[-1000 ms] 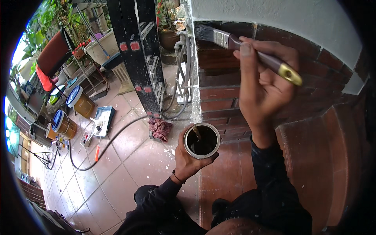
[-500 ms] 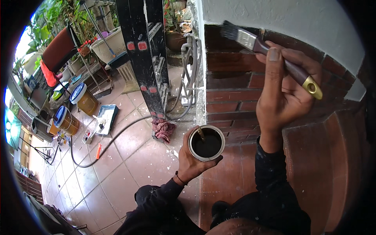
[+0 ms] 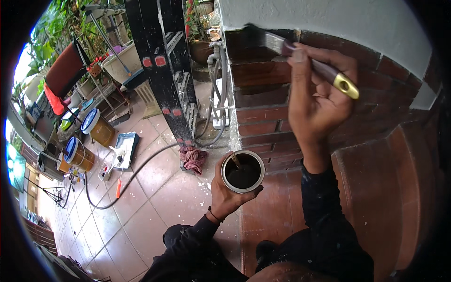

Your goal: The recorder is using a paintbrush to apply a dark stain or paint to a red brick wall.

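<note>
My right hand (image 3: 320, 91) grips a paintbrush (image 3: 324, 70) by its dark handle with a gold end, thumb pressed along it. Its dark bristles point left and meet the top row of the brick wall (image 3: 263, 115), just under the white plaster; whether they press on the brick is hard to tell. Lower down, my left hand (image 3: 226, 195) is wrapped round an open can (image 3: 243, 171) of dark liquid, held upright. A thin stick (image 3: 235, 160) leans inside the can. Several upper bricks at the left end look darker and wetter than the lower ones.
A black ladder (image 3: 162, 70) stands left of the wall, a reddish rag (image 3: 193, 160) at its foot. A hose (image 3: 141, 171) curves over the tiled floor. Two lidded buckets (image 3: 99, 129) and a paint tray (image 3: 126, 149) sit farther left. Brick-coloured steps (image 3: 371, 188) lie at right.
My right hand has carried the paintbrush left and slightly down, bringing its bristles from over the plaster edge to the top bricks. The can stays in my left hand; the view has shifted a little.
</note>
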Tool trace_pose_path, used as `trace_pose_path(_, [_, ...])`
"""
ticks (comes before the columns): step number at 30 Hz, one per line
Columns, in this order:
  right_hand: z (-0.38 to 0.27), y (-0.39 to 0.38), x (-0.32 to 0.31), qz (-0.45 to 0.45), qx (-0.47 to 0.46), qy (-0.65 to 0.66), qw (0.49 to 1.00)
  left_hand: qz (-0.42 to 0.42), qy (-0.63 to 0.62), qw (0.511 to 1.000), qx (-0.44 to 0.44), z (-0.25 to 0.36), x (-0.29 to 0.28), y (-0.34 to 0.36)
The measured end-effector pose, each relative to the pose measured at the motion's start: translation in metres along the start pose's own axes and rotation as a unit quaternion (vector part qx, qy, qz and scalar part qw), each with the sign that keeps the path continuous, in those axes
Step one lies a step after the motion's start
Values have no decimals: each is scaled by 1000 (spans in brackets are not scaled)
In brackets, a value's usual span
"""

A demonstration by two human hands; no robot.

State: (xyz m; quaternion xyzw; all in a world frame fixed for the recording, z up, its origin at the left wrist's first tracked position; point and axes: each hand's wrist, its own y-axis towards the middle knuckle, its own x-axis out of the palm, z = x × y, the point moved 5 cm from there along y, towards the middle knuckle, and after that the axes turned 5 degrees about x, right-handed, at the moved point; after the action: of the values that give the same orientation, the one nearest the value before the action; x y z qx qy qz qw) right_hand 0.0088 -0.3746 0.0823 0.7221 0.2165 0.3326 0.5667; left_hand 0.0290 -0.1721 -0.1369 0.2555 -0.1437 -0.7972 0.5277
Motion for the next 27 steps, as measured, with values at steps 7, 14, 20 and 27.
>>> trace_pose_path(7, [-13, 14, -61, 68, 37, -96, 992, -15, -14, 1000, -11, 0, 9, 0])
trace_pose_path(14, [3, 3, -42, -8, 17, -78, 997, -9, -3, 1000, 4, -2, 13, 1])
trace_pose_path(20, [-14, 16, -65, 67, 32, -53, 996, -24, -19, 999, -14, -2, 17, 0])
trace_pose_path(27, [4, 10, -60, 28, 42, -86, 995, -12, -15, 1000, 2, -1, 13, 3])
